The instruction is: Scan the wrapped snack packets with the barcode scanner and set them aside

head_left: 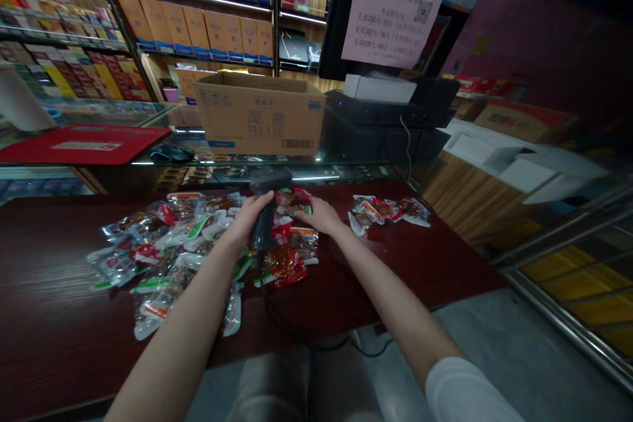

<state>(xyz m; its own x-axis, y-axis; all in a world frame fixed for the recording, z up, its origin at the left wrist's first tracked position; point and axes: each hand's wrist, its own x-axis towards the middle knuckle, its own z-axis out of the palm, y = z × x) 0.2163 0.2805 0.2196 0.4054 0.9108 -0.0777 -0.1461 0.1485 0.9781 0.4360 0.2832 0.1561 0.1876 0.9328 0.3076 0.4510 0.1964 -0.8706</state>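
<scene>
My left hand [250,214] is wrapped round the handle of a black barcode scanner [266,224], whose cable runs down over the table's front edge. The scanner's head faces away from me, above the packets. My right hand [320,215] is closed on a red-and-clear snack packet [293,198] just right of the scanner. Part of that packet is covered by my fingers. A large heap of vacuum-sealed snack packets [171,244] lies under and left of my left forearm. Several more packets [289,260] lie just in front of the scanner.
A small group of packets [390,210] lies apart on the right of the dark red table [395,270]. Behind stand a glass counter, an open cardboard box [262,115], a black printer-like machine [386,119], a mouse [172,153] and a red mat [84,144].
</scene>
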